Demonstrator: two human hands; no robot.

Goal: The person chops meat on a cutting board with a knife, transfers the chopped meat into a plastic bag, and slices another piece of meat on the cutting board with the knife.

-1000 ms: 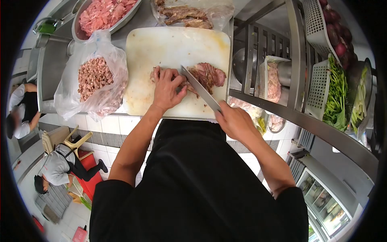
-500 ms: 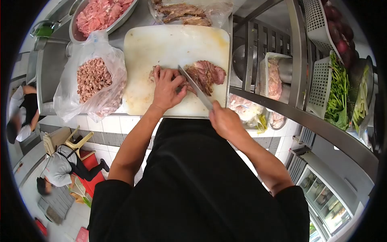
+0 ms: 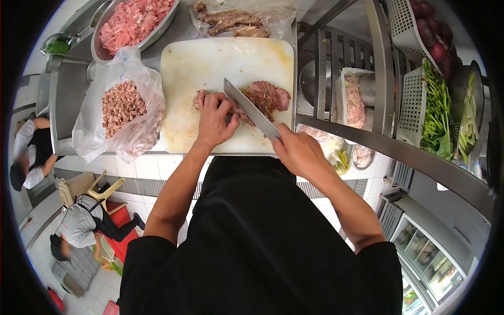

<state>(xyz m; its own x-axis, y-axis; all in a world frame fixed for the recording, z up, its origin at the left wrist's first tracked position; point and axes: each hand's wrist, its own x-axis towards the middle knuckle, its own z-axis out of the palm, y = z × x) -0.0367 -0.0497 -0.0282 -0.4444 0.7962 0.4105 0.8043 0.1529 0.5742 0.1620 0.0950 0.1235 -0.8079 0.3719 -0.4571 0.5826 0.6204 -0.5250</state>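
Observation:
My right hand (image 3: 300, 153) is closed round the handle of a kitchen knife (image 3: 253, 108), whose broad blade slants across the cutting board (image 3: 210, 63). The blade lies between my left hand and a fanned pile of sliced cooked meat (image 3: 274, 96). With curled fingers, my left hand (image 3: 216, 121) presses a piece of cooked meat (image 3: 243, 116) against the white board, just left of the blade. Most of that piece is hidden under the fingers. Whether the blade's edge touches the meat, I cannot tell.
Left of the board sits a plastic bag of diced meat (image 3: 123, 107). Behind are a metal bowl of raw meat (image 3: 137, 23) and a bag of cooked meat strips (image 3: 236, 23). A metal rack (image 3: 362, 134) stands at right. Two people are at the left.
The knife has turned so more of its flat side shows, and its tip sits slightly farther left. My left hand stays on the meat. The whole view has shifted slightly.

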